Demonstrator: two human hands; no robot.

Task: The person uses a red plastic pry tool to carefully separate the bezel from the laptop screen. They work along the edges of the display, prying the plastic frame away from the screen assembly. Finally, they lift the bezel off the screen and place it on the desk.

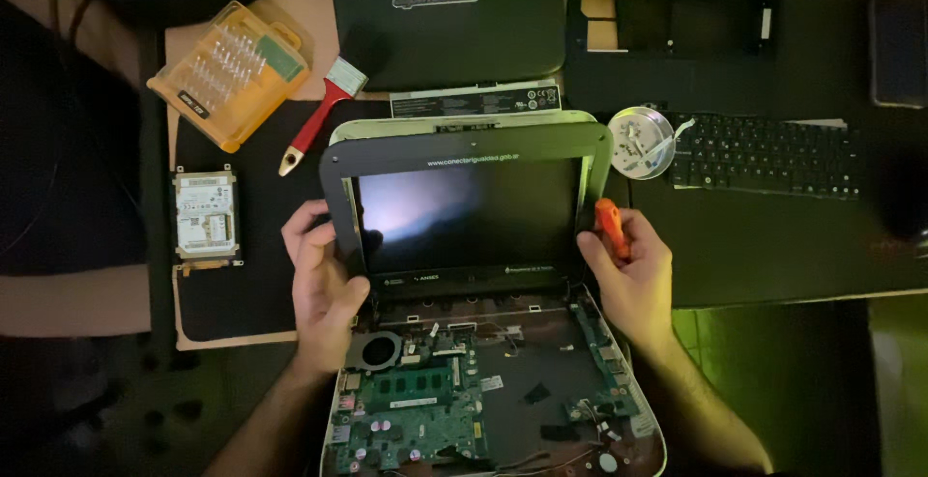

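Screwdriver (611, 228) half hidden in right hand (630, 279)

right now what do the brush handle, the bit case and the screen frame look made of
Brush handle: glossy red, probably painted wood or plastic; it catches light. Bit case: orange plastic with a clear lid, bits showing through. Screen frame: matte grey plastic, it seems, gripped by the left hand and right hand.

Laptop base (503, 409) bottom edge cropped

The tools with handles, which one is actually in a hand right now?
The orange-handled screwdriver, gripped in the right hand beside the laptop screen. The red-handled brush lies untouched on the mat, up left.
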